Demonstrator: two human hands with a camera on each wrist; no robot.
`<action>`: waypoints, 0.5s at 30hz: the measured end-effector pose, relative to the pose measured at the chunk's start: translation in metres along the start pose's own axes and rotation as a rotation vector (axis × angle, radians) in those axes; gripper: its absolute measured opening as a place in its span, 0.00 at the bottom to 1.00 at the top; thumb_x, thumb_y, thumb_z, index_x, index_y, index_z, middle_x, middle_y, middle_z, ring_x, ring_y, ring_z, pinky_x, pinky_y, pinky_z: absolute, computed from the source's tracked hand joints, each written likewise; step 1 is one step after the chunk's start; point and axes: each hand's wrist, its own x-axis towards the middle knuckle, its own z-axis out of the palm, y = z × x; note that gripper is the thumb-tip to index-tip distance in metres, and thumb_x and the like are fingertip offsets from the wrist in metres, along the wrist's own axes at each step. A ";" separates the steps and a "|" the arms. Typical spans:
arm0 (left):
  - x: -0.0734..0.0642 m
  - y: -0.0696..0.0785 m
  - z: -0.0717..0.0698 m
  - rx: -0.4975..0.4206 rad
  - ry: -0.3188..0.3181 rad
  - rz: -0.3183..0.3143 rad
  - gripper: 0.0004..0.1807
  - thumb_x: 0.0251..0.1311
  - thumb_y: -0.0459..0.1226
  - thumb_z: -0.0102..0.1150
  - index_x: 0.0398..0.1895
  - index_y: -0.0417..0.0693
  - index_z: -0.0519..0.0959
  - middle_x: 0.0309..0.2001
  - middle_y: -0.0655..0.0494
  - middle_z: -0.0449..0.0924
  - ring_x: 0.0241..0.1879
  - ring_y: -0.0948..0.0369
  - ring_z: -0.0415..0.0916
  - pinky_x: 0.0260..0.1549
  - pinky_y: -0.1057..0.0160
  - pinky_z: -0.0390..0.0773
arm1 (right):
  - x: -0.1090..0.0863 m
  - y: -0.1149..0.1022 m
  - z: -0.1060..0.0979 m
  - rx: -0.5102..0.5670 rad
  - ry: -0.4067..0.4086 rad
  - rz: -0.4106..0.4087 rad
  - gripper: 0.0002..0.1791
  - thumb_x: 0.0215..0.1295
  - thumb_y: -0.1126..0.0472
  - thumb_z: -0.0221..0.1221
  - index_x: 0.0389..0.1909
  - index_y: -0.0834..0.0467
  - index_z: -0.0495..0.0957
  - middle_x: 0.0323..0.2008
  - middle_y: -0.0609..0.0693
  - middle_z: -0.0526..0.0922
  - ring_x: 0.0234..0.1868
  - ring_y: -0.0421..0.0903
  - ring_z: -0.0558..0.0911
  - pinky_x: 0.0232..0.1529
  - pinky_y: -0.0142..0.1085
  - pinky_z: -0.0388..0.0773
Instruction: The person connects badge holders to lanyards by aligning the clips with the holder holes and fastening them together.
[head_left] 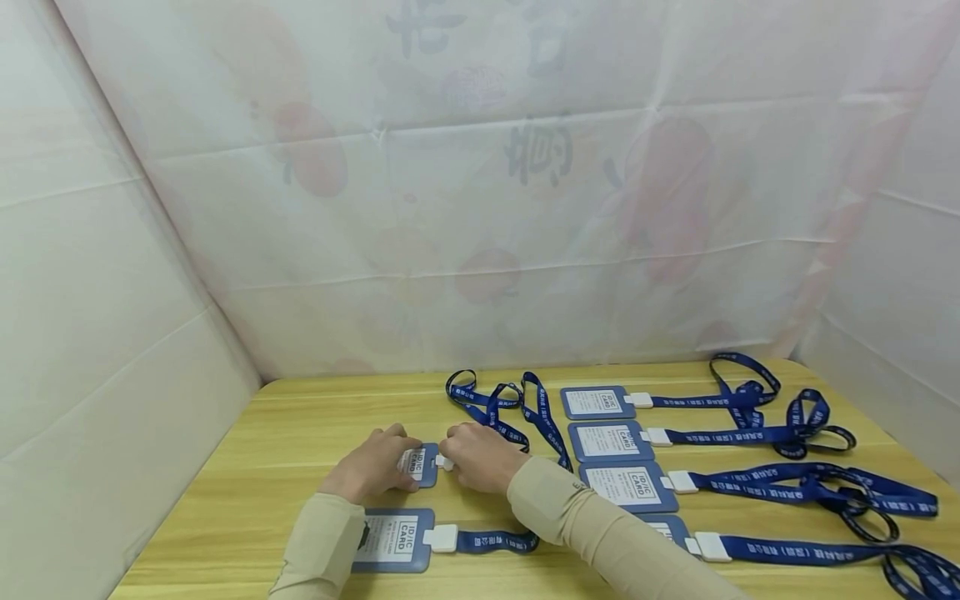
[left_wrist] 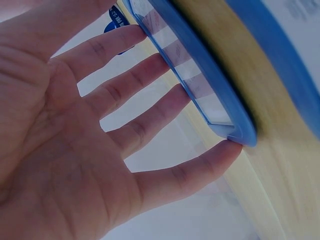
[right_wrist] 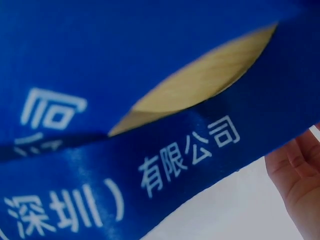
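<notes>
My left hand point(head_left: 372, 467) holds a blue ID card holder point(head_left: 429, 467) on the table, thumb and fingers at its opposite edges. In the left wrist view the fingertips point(left_wrist: 177, 95) line the edge of that holder point(left_wrist: 215, 80). My right hand point(head_left: 483, 457) pinches the white clip point(head_left: 446, 462) at the holder's end; its fingers hide most of the clip. From there a dark blue lanyard point(head_left: 551, 425) with white print lies in loops behind the right hand. In the right wrist view the lanyard band point(right_wrist: 195, 155) covers most of the hand.
Nearer me lies another ID card holder point(head_left: 393, 542) with a white clip point(head_left: 444, 538) and lanyard, partly under the left sleeve. At right, several holders point(head_left: 596, 402) lie in a column, their lanyards point(head_left: 750, 436) stretching right. The right sleeve point(head_left: 600, 533) overlaps the nearest one. White curtains point(head_left: 480, 208) enclose the table.
</notes>
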 end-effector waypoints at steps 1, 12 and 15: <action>0.000 0.000 0.000 0.000 -0.001 -0.001 0.30 0.50 0.38 0.78 0.59 0.42 0.82 0.50 0.52 0.76 0.44 0.54 0.70 0.48 0.49 0.79 | 0.000 0.000 0.000 0.000 0.000 0.001 0.14 0.59 0.66 0.70 0.47 0.56 0.88 0.38 0.47 0.85 0.37 0.38 0.81 0.44 0.26 0.78; 0.000 0.000 0.000 -0.004 -0.001 0.001 0.30 0.50 0.38 0.78 0.59 0.42 0.82 0.50 0.52 0.76 0.45 0.53 0.70 0.49 0.49 0.79 | 0.000 -0.001 0.000 -0.006 0.000 -0.003 0.14 0.59 0.66 0.71 0.46 0.56 0.88 0.39 0.47 0.86 0.38 0.38 0.81 0.45 0.26 0.79; 0.000 0.000 0.000 -0.003 0.000 0.000 0.30 0.50 0.38 0.78 0.59 0.42 0.82 0.50 0.52 0.76 0.45 0.53 0.70 0.49 0.49 0.79 | 0.000 -0.001 0.001 -0.002 -0.006 0.001 0.14 0.60 0.66 0.71 0.47 0.56 0.88 0.39 0.48 0.86 0.38 0.38 0.81 0.45 0.26 0.79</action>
